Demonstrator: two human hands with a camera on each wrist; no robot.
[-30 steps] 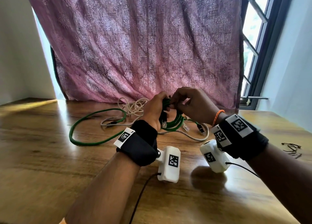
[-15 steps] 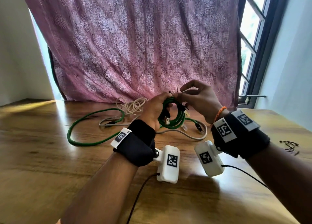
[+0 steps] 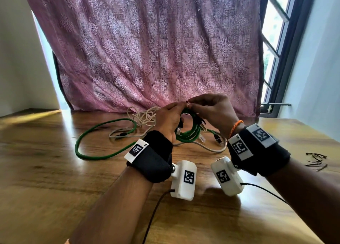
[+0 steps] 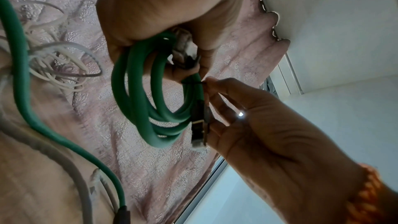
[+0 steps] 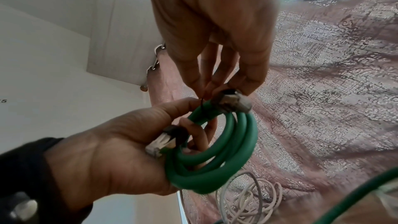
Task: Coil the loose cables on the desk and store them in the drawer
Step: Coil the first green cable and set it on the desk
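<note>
Fingers of your left hand are curling round the coiled green cable, lifted above the wooden desk. Your right hand is pinching a thin black tie at its top. A second green cable and white cords are lying behind, partly hidden.

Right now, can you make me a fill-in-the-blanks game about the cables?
1. The left hand holds a coiled cable coloured ____.
2. The right hand pinches a thin ____ tie at the coil.
3. A loose green cable lies on the ____.
4. The cloth behind is ____.

Missing: green, black, desk, pink
</note>
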